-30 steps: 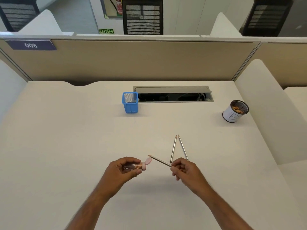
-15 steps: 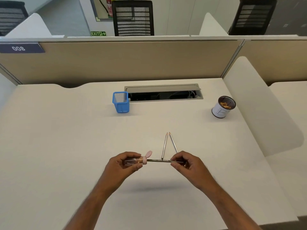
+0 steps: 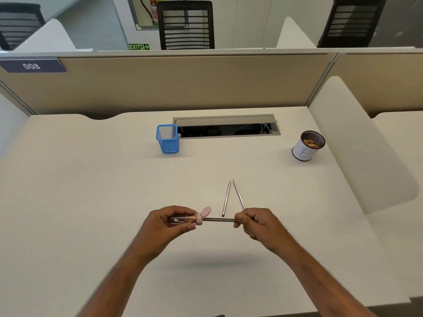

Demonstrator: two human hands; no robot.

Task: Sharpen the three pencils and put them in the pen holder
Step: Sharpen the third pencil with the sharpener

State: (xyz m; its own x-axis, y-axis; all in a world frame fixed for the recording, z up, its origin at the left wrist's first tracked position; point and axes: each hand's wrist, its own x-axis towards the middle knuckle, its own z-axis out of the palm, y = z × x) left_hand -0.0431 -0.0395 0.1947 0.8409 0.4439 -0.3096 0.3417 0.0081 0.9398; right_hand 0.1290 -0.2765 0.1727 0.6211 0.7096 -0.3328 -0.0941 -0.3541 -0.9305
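Observation:
My left hand (image 3: 167,225) grips a clear tube sharpener (image 3: 185,221) with a pink cap flipped open; brown shavings show inside. My right hand (image 3: 256,224) pinches a grey pencil (image 3: 218,219) held level above the desk, its tip pushed into the sharpener's pink end. Two more pencils lie on the desk just beyond, tips nearly touching away from me: a left pencil (image 3: 226,198) and a right pencil (image 3: 238,194) whose near end is hidden behind my right hand. The blue mesh pen holder (image 3: 167,142) stands upright at the back, left of centre.
A white cup (image 3: 305,149) marked with a letter and holding shavings stands at the back right. An open cable tray (image 3: 226,127) is set into the desk behind the pen holder. A beige partition (image 3: 183,83) closes the back and a white divider (image 3: 357,147) the right side.
The pencil in my right hand swung from slanted to level and its tip went into the sharpener. My hands came closer together. The camera view shifted slightly.

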